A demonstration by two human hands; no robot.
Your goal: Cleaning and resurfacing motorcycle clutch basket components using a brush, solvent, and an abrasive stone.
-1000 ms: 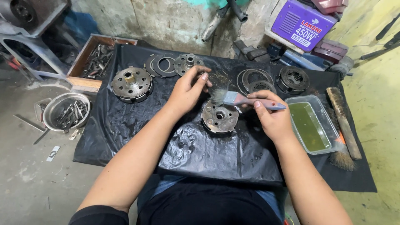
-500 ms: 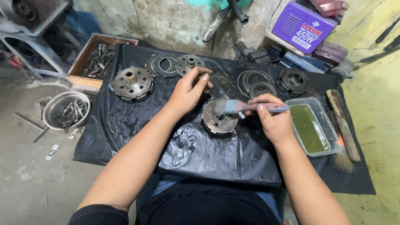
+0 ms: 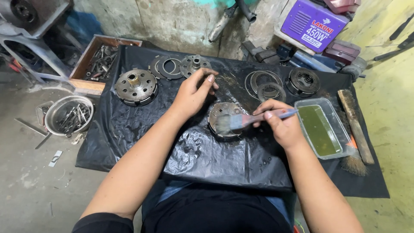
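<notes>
Right hand (image 3: 282,125) pinches paintbrush (image 3: 246,121) over round metal part (image 3: 224,118); left hand (image 3: 194,90) loosely curled

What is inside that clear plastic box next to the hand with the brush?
The clear plastic box holds a murky yellow-green liquid that covers its bottom. Nothing else shows in it; anything sunk under the liquid is hidden.

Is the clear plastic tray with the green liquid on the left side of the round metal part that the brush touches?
No, the clear tray lies right of the round metal part, beyond the right hand.
</notes>
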